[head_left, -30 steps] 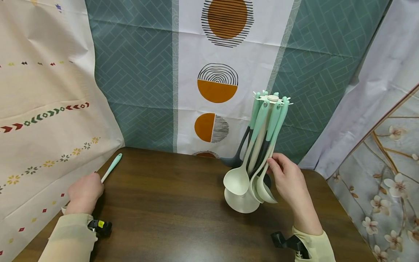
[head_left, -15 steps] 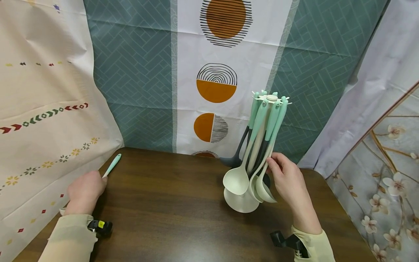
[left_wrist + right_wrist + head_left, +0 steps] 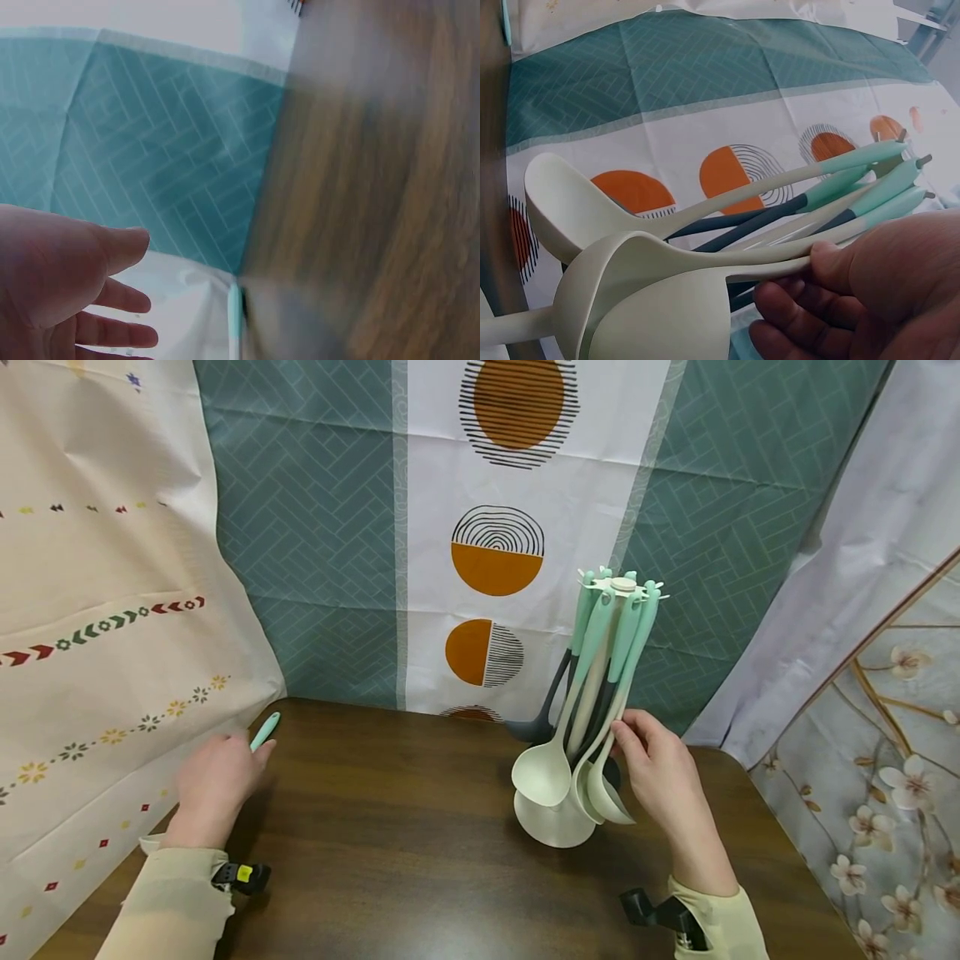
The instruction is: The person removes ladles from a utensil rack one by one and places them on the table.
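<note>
My right hand (image 3: 660,768) pinches the cream stem of a mint-handled serving spoon (image 3: 667,322) between thumb and fingers. This spoon hangs from a white utensil stand (image 3: 553,822) on the brown table. Beside it hang a cream ladle (image 3: 542,774), a dark ladle (image 3: 532,729) and other mint-handled utensils. At the table's left, my left hand (image 3: 217,785) hovers with fingers extended and apart in the left wrist view. A utensil with a mint handle (image 3: 235,311) lies just past it, not touched there; its head is hidden behind the hand in the head view.
A cream patterned cloth (image 3: 97,610) borders the table's left side. Behind the table (image 3: 390,827) hangs a teal and white cloth (image 3: 315,527). A floral curtain (image 3: 885,777) stands along the right edge.
My left hand has come off the mint-handled utensil and shifted right and away from me, over it; the utensil stays on the table. My right hand keeps its pinch without visible movement.
</note>
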Demonstrator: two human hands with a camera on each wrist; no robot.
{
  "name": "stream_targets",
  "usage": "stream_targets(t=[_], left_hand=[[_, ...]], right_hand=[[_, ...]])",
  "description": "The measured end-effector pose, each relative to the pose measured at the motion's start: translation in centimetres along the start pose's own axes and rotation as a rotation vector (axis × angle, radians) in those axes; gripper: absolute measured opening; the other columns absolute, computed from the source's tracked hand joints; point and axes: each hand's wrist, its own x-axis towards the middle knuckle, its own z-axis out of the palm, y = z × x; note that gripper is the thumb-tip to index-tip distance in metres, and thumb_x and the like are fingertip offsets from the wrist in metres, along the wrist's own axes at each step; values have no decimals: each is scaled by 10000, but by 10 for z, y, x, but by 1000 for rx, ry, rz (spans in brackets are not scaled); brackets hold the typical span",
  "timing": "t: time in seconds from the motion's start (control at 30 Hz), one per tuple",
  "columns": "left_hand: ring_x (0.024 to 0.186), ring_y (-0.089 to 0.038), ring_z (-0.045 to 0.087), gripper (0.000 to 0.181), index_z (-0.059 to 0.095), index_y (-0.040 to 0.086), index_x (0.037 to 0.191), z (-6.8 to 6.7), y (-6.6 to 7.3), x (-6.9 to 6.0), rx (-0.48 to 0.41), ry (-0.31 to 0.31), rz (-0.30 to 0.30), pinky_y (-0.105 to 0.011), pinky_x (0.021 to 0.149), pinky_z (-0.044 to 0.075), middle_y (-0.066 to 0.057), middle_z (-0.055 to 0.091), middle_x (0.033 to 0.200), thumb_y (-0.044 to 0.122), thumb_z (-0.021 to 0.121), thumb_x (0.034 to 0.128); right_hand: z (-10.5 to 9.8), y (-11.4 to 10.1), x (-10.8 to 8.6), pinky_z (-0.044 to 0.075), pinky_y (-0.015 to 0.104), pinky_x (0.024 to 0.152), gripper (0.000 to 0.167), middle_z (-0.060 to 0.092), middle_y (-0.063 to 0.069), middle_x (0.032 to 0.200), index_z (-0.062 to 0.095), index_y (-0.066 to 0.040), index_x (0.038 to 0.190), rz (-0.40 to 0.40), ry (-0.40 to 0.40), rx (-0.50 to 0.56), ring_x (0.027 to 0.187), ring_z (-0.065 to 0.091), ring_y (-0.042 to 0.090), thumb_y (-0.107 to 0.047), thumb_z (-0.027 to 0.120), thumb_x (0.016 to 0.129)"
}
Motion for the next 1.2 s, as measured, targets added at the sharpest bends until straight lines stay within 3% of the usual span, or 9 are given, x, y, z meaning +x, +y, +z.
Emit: stream_targets(t=[0.43,0.63,0.8,1.2], left_hand=[[996,-629,649,561,627,-155,1273,0,30,-9,11,117,118,-717,697,532,-402,670,1149,363,715,1077],[1142,-616,636,626,610,-152,1392,1,47,-9,27,116,159,-744,865,528,-403,646,1307,383,699,1080],[1175,-626,623,614,622,-139,1385,2,61,-11,15,118,182,-768,894,512,-392,637,1353,393,687,1085],[1165,-571,661,577,648,-128,1377,-5,95,-22,-25,205,277,-713,923,540,-351,687,1313,356,732,1073]], right_hand=[[-1,-1,0,492,455,837,251,714,73,979,700,-81,1222,7,-10,7,915,632,267,-283,557,1181],[-1,-1,-1,485,446,818,239,711,70,972,698,-86,1211,1,-5,6,895,623,262,-279,560,1180],[0,0,-1,479,443,806,225,711,65,963,698,-89,1201,-9,-5,5,880,616,258,-269,565,1179],[-1,-1,-1,484,441,801,218,706,53,947,695,-93,1186,-20,0,-1,867,621,252,-266,562,1179]])
